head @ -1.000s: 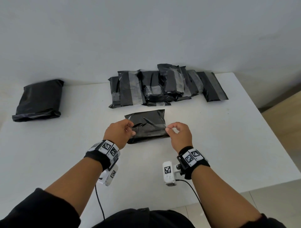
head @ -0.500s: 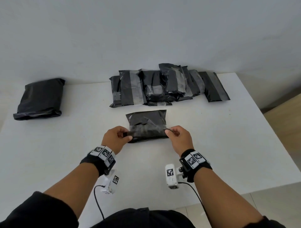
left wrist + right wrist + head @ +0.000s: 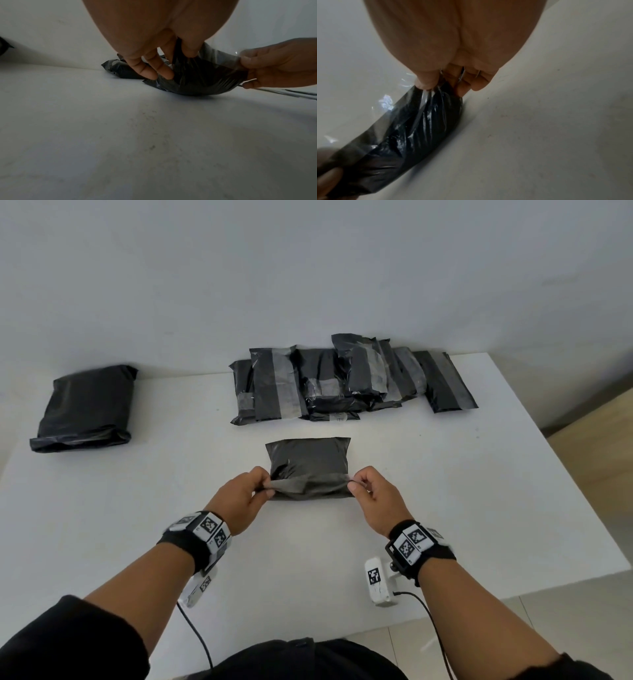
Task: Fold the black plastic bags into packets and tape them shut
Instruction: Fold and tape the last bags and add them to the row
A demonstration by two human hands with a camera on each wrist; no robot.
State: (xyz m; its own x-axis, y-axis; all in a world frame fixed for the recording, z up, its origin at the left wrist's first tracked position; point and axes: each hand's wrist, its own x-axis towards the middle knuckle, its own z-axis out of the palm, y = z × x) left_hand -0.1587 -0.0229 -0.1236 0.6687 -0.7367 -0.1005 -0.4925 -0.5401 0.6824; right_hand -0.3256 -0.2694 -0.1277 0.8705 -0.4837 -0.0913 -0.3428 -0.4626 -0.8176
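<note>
A folded black plastic bag (image 3: 308,458) lies on the white table (image 3: 137,508) in front of me. A strip of clear tape (image 3: 308,485) is stretched across its near edge. My left hand (image 3: 265,488) pinches the strip's left end and my right hand (image 3: 352,486) pinches the right end. In the left wrist view the left hand (image 3: 180,54) grips the tape (image 3: 221,56) over the bag (image 3: 197,85), with the right hand (image 3: 274,63) opposite. The right wrist view shows the right hand (image 3: 435,82) holding glossy tape (image 3: 393,106) above the bag (image 3: 406,136).
Several taped black packets (image 3: 342,381) lie in a row at the back of the table. A stack of black bags (image 3: 85,409) sits at the far left. The table's right edge (image 3: 555,474) drops to a tiled floor.
Both hands came toward me and down with the tape, from over the bag's middle to its near edge. The bag has flattened.
</note>
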